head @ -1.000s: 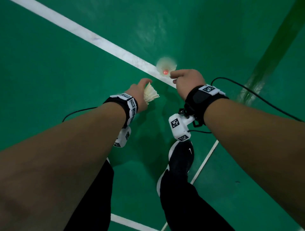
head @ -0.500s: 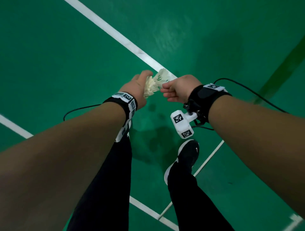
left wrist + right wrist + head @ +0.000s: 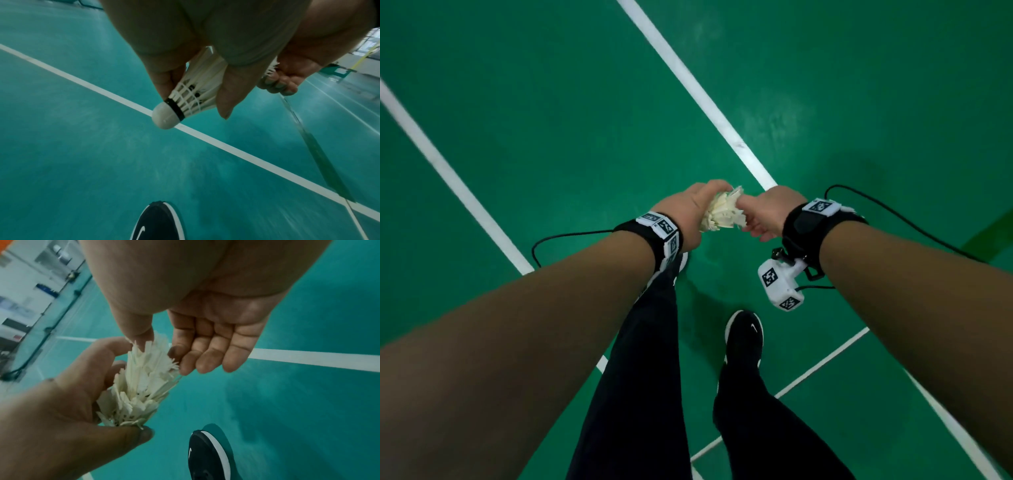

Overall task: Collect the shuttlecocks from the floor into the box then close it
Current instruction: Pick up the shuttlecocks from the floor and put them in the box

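Your left hand (image 3: 688,214) grips a stack of nested shuttlecocks (image 3: 722,214), thumb and fingers curled round the feather skirts; in the left wrist view the white cork tip (image 3: 165,117) with its black band pokes out below the fingers (image 3: 164,81), pointing toward 7 o'clock. Your right hand (image 3: 770,214) meets the stack from 3 o'clock: thumb and forefinger pinch the frayed feather tops (image 3: 148,356), the other three fingers (image 3: 213,350) hanging loosely curled and free. Both hands are held together above the green court floor (image 3: 551,137), off the ground. A white court line (image 3: 698,92) runs toward 11 o'clock beyond the hands. Your black shoe (image 3: 743,337) stands at 6 o'clock. The box does not show in any view.
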`<move>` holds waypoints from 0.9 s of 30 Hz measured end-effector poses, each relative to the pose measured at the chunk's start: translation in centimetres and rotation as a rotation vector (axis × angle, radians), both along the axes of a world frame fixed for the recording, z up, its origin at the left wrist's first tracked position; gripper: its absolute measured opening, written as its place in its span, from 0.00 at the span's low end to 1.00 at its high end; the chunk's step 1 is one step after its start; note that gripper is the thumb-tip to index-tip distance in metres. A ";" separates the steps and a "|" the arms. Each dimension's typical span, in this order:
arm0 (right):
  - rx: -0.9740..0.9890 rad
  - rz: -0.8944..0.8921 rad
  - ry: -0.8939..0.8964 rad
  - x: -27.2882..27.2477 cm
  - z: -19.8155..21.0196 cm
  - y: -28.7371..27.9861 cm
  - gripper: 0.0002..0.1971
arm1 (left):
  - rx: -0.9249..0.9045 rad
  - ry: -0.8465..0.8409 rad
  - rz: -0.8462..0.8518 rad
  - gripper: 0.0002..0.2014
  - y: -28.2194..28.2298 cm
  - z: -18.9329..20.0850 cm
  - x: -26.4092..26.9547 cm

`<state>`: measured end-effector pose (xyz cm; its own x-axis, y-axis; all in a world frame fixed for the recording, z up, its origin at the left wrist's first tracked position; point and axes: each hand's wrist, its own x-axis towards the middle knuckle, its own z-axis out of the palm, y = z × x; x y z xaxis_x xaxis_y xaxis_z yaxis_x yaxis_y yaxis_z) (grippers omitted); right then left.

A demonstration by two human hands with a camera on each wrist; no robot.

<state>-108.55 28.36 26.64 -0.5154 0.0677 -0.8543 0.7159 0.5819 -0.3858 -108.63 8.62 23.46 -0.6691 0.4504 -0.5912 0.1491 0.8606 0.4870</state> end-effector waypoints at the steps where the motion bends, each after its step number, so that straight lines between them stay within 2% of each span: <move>1: 0.007 0.049 -0.005 0.1 0.6 -0.5 0.21 | -0.001 -0.002 0.017 0.48 -0.6 0.5 0.5; 6: 0.058 0.304 -0.021 1.6 4.3 -6.2 0.17 | 0.023 -0.018 0.205 0.51 -5.3 4.4 5.8; 9: 0.032 0.308 -0.011 3.9 6.4 -11.1 0.19 | 0.049 -0.010 0.408 0.52 -8.5 6.8 10.7; 12: -0.066 0.244 -0.078 6.3 7.1 -16.2 0.19 | 0.082 -0.030 0.565 0.52 -11.5 8.3 15.4; 15: -0.104 0.268 -0.128 10.1 6.8 -23.4 0.13 | 0.139 -0.025 0.817 0.51 -15.9 8.4 21.3; 18: -0.101 0.414 -0.139 15.2 5.0 -30.5 0.18 | 0.159 -0.038 1.103 0.48 -20.6 6.7 27.9; 20: -0.079 0.485 -0.156 19.6 3.3 -34.6 0.21 | 0.154 -0.046 1.230 0.46 -23.6 5.0 32.8; 25: -0.043 0.591 -0.199 33.7 -0.7 -43.7 0.19 | 0.137 -0.111 1.449 0.41 -29.9 1.6 47.5; 27: -0.024 0.608 -0.224 40.7 -1.8 -47.5 0.14 | 0.123 -0.136 1.519 0.38 -32.5 1.2 54.6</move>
<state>-67.82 -19.12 24.86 -0.2644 -0.2007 -0.9433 0.3258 0.9020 -0.2833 -54.06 -23.93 24.62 -0.4739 -0.5398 -0.6957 -0.8587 0.1083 0.5009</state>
